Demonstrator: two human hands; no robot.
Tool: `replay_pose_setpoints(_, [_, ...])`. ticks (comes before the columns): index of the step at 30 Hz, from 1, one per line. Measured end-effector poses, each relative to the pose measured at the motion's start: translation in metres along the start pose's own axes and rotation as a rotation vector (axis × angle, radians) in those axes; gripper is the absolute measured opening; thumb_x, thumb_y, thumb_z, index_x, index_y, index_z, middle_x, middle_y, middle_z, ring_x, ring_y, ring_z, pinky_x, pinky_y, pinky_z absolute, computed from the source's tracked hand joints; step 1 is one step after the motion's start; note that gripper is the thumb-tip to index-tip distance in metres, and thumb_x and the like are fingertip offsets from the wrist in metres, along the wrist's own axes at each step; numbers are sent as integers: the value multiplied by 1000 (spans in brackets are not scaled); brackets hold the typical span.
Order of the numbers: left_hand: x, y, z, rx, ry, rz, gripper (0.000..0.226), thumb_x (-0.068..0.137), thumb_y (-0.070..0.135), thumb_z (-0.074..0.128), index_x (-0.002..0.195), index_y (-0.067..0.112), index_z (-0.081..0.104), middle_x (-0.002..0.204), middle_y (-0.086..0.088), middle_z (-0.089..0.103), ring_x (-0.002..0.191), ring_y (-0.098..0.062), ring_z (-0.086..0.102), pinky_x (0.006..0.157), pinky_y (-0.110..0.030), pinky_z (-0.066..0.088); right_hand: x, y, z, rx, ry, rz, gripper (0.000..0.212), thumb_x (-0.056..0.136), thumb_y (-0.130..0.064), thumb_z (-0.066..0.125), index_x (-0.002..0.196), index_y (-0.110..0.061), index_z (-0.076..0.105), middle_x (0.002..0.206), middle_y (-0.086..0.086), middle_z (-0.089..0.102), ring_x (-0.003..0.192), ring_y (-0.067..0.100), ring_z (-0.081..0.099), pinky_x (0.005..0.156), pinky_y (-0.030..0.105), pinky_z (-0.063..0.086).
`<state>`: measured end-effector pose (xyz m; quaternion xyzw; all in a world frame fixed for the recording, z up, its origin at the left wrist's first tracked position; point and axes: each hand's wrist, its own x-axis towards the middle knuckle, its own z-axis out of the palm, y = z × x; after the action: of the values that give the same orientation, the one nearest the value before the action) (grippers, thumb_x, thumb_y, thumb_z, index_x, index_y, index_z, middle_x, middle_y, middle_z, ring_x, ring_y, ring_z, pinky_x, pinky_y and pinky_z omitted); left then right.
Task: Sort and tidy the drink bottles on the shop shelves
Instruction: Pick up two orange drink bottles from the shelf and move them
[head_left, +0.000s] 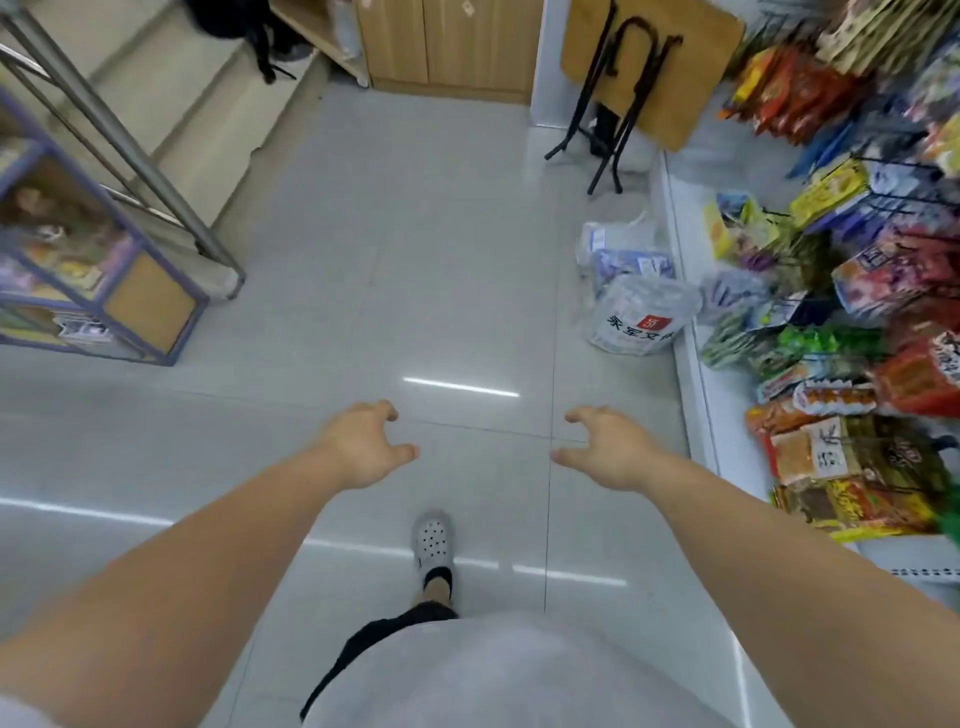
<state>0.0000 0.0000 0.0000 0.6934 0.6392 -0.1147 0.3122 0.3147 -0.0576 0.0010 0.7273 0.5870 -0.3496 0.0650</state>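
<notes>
No drink bottle on a shelf shows in the head view. My left hand (363, 447) and my right hand (605, 449) both reach out in front of me over the grey tiled floor (415, 260). Their fingers are loosely curled and hold nothing. One foot in a white perforated clog (434, 540) steps forward between my arms. A wrapped pack of what look like bottles (623, 254) lies on the floor ahead right, beside a white plastic bag (641, 317) with printed characters.
A white shelf unit (696, 364) packed with colourful snack packets (857, 322) runs along the right. A purple-framed display rack (130, 296) and a metal stair rail (130, 150) stand at left. A folded wooden table (649, 62) leans at the back, near wooden cabinets (447, 47).
</notes>
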Motion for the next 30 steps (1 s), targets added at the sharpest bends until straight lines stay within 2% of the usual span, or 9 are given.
replay_pose_setpoints(5, [102,7,-72,-27,-106,23,69,89,58,66,144,22,45,148,-9,47,132,-29,49,106,-36,42,85,-26,-62,22,-40,78,69,89,-58,67,148,-28,46,151,6,44,136,28,48,110,38,41])
replay_pose_setpoints(10, [212,36,-144,-51,-68,16,68,86,62,67,141,24,49,140,-8,52,124,-27,55,102,-37,45,178,-39,-127,116,-7,93,67,90,-56,67,146,-27,48,148,7,45,131,27,51,107,36,42])
replay_pose_setpoints(17, [370,104,-212,-41,-54,-14,65,88,61,65,140,25,49,138,-8,53,117,-26,58,97,-37,48,334,-6,-233,187,-14,77,67,92,-57,65,148,-26,47,153,6,42,132,25,50,103,35,42])
replay_pose_setpoints(21, [441,154,-251,-15,-84,-62,64,91,58,64,142,22,48,136,-8,55,115,-26,59,96,-36,48,411,9,-311,310,-39,96,64,91,-53,68,145,-24,50,148,8,50,130,26,53,100,33,44])
replay_pose_setpoints(25, [512,203,-295,22,-66,-28,63,92,57,62,142,23,47,139,-7,52,118,-26,57,99,-37,48,482,9,-385,328,-46,80,62,90,-53,69,143,-26,53,147,6,51,122,24,56,91,29,43])
replay_pose_setpoints(28, [567,230,-328,8,-44,2,62,92,57,62,143,24,47,142,-6,50,124,-27,54,103,-39,47,542,0,-428,352,-31,76,61,89,-54,69,141,-27,54,144,5,53,124,23,57,100,34,49])
replay_pose_setpoints(30, [606,239,-351,5,-49,15,63,92,56,63,143,24,46,144,-6,48,126,-27,53,102,-39,46,582,-10,-454,334,-30,68,61,89,-54,69,141,-25,55,143,5,54,125,23,57,98,31,46])
